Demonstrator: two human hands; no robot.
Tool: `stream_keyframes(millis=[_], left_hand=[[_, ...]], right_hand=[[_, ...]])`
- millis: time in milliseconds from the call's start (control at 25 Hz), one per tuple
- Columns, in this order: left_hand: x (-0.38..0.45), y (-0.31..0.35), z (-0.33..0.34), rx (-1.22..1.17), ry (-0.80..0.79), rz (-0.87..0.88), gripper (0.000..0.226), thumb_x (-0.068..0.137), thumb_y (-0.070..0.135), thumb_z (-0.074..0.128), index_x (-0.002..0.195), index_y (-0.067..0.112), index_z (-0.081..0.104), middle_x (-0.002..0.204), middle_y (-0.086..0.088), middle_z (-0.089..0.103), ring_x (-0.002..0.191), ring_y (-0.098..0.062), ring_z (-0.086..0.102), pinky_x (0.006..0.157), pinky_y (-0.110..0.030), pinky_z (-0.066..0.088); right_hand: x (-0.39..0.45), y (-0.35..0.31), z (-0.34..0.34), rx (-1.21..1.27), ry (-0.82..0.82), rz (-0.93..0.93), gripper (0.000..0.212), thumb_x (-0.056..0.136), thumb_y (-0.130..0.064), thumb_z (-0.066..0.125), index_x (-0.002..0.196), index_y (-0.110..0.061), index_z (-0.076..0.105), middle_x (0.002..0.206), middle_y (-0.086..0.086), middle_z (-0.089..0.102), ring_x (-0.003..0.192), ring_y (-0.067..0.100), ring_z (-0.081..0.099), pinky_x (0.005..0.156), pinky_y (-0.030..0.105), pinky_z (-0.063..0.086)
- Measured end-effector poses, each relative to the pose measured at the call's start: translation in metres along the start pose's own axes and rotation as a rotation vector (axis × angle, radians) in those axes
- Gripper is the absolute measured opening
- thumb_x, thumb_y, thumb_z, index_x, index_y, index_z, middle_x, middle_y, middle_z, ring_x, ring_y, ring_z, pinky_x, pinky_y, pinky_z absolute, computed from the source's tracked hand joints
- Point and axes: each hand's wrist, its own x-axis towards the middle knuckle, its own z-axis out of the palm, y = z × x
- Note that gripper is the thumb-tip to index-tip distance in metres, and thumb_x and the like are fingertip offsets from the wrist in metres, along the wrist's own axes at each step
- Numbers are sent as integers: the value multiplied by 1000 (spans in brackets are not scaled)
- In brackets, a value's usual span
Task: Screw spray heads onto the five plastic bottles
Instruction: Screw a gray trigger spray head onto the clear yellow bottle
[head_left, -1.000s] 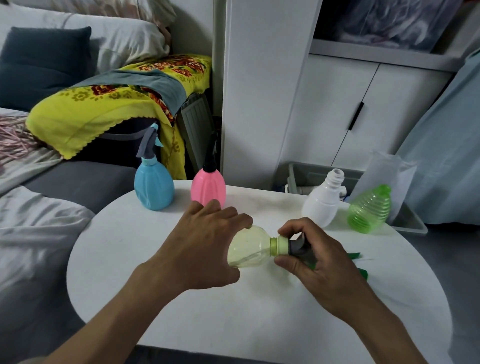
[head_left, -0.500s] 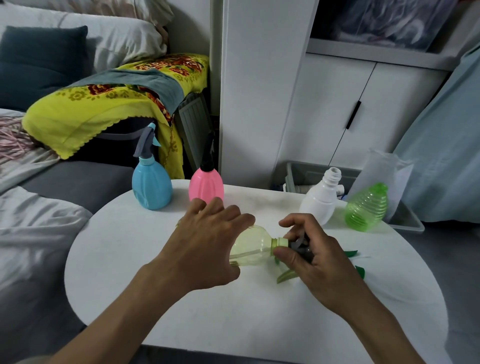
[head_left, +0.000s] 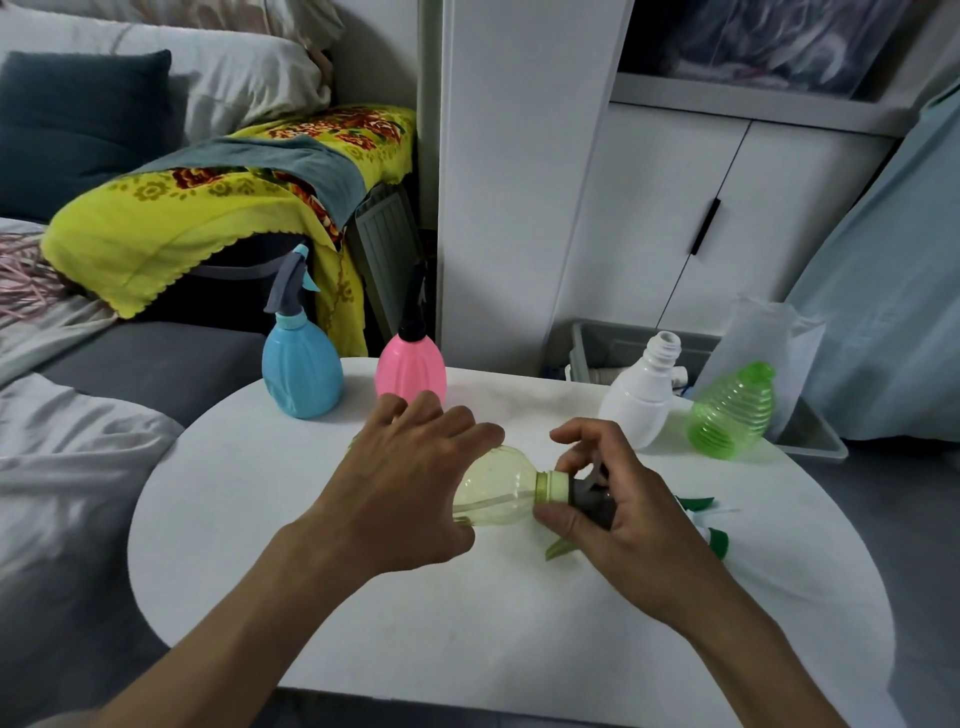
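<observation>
A clear yellow bottle (head_left: 496, 488) lies on its side over the white round table (head_left: 467, 623). My left hand (head_left: 410, 483) grips its body. My right hand (head_left: 618, 499) is closed on the grey spray head (head_left: 589, 496) at the bottle's pale green collar. At the back left stand a blue bottle (head_left: 301, 374) and a pink bottle (head_left: 410, 371), each with a spray head on. A white bottle (head_left: 636, 402) and a green ribbed bottle (head_left: 730, 413) stand headless at the back right. Green parts of loose spray heads (head_left: 714, 538) show behind my right hand.
A grey sofa with a yellow flowered cloth (head_left: 171, 218) lies left of the table. White cabinet doors (head_left: 675, 218) rise behind. A grey bin (head_left: 613, 345) and a clear plastic bag (head_left: 763, 338) stand past the table's far right edge.
My right hand has shifted its grip around the grey spray head, turning it on the yellow bottle's neck. My left hand keeps holding the bottle in place.
</observation>
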Motion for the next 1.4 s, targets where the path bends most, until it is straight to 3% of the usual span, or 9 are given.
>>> stream_keyframes(millis=[120, 320, 520, 680, 840, 960, 1040, 1200, 1400], left_hand=[[0, 0, 3, 9, 18, 22, 68, 53, 46, 74, 117, 25, 65, 97, 6, 68, 86, -25, 57, 75, -38, 42], [0, 0, 5, -25, 22, 28, 71, 51, 49, 73, 117, 25, 65, 96, 6, 69, 85, -24, 57, 75, -38, 44], [1, 2, 14, -28, 53, 33, 74, 52, 44, 78, 121, 22, 62, 107, 1, 67, 89, -27, 60, 78, -41, 49], [5, 18, 19, -29, 133, -5, 75, 55, 38, 85, 122, 18, 60, 111, -3, 66, 95, -29, 63, 87, -43, 51], [7, 19, 3, -869, -77, -165, 48, 60, 39, 84, 101, 31, 61, 87, 10, 69, 77, -6, 65, 67, -20, 51], [9, 23, 1, -1515, -465, -31, 41, 68, 15, 78, 104, 3, 64, 88, -22, 66, 82, -27, 63, 73, -38, 52], [7, 29, 2, -1780, -671, 24, 51, 69, 9, 70, 113, -13, 55, 100, -25, 64, 93, -38, 59, 86, -47, 50], [5, 27, 6, -1997, -886, 128, 60, 68, 8, 69, 122, -8, 51, 104, -21, 63, 95, -37, 59, 93, -50, 45], [9, 30, 5, -1801, -652, -19, 55, 69, 13, 69, 113, -17, 55, 101, -26, 65, 90, -36, 63, 88, -45, 51]], right_hand=[[1, 2, 0, 9, -15, 20, 31, 86, -58, 59, 113, -48, 47, 84, -8, 63, 71, 12, 64, 64, 34, 55], [-1, 4, -4, -52, -42, 24, 46, 79, -44, 70, 116, -48, 44, 97, -17, 57, 75, 6, 59, 60, 16, 49], [-2, 0, -7, -65, -5, 53, 38, 81, -40, 72, 112, -44, 49, 83, -8, 62, 71, 12, 61, 61, 27, 52], [-1, -9, -9, 348, 104, 273, 17, 85, -36, 73, 97, -31, 63, 71, 1, 63, 59, 17, 61, 53, 26, 51], [2, -15, -33, 1047, 13, 314, 49, 93, -49, 48, 96, -8, 74, 86, 16, 68, 79, 30, 62, 71, 40, 52], [2, -17, -25, 1192, -89, 138, 33, 85, -26, 70, 109, -4, 71, 108, 18, 72, 103, 31, 66, 88, 43, 53], [-2, -17, -14, 1210, -222, 50, 34, 95, -22, 62, 123, -4, 64, 123, 21, 67, 119, 34, 60, 103, 48, 45], [-4, -22, -7, 1182, -192, 18, 36, 94, -26, 64, 125, -9, 65, 126, 17, 67, 126, 34, 56, 108, 49, 40], [-1, -32, -1, 1013, 67, 53, 37, 74, -39, 83, 100, -15, 75, 96, 8, 75, 98, 26, 70, 82, 36, 55]])
